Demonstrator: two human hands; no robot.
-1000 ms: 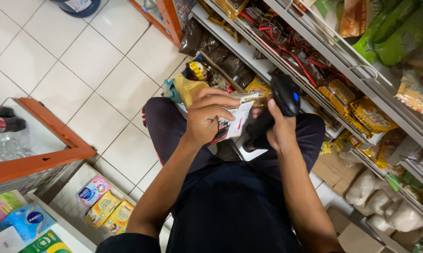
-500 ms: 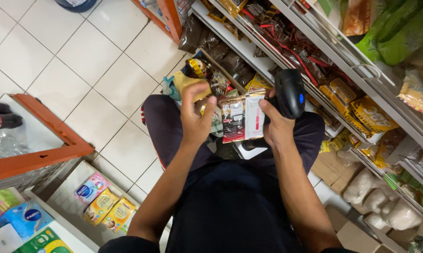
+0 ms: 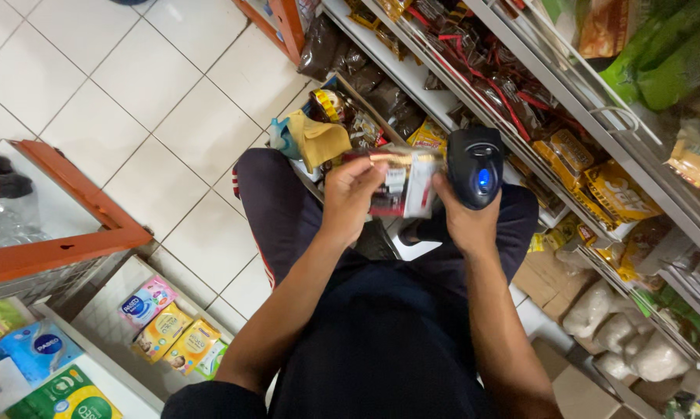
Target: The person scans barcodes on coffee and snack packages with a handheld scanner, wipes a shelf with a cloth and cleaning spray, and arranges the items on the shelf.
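- Shop aisle: white tiled floor [image 3: 125, 116], metal shelf racks [image 3: 637, 147] on the right packed with snack bags, and a person squatting between them in dark clothes.
- Left hand [image 3: 354, 194]: fingers closed around a small snack packet [image 3: 400, 182], thumb on top, gripping the packet's left end. That leaves its white label side uncovered, turned up and toward the scanner.
- Right hand [image 3: 462, 221]: fingers wrapped around the grip of a black handheld barcode scanner [image 3: 474, 163], blue light lit on its back. The head sits just beside the packet's right edge, nearly touching, window angled at the label; looks like reading range.
- The packet sits at chest height over the knees, between both hands, off any shelf.
- Yellow cloth [image 3: 323, 140] draped on an open box of goods by the left knee, near the left hand and not touched.
- Lowest shelf, right: bags of something white and lumpy [image 3: 622, 334]; can't tell the contents.
- Cardboard box [image 3: 548, 279] on the floor by the right thigh.
- Lower left: a white shelf with tissue packs [image 3: 171, 326] in pink, yellow and green, well apart from both hands.
- Orange-framed stand [image 3: 78, 225] on the left; dark-capped bottles at the frame edge.
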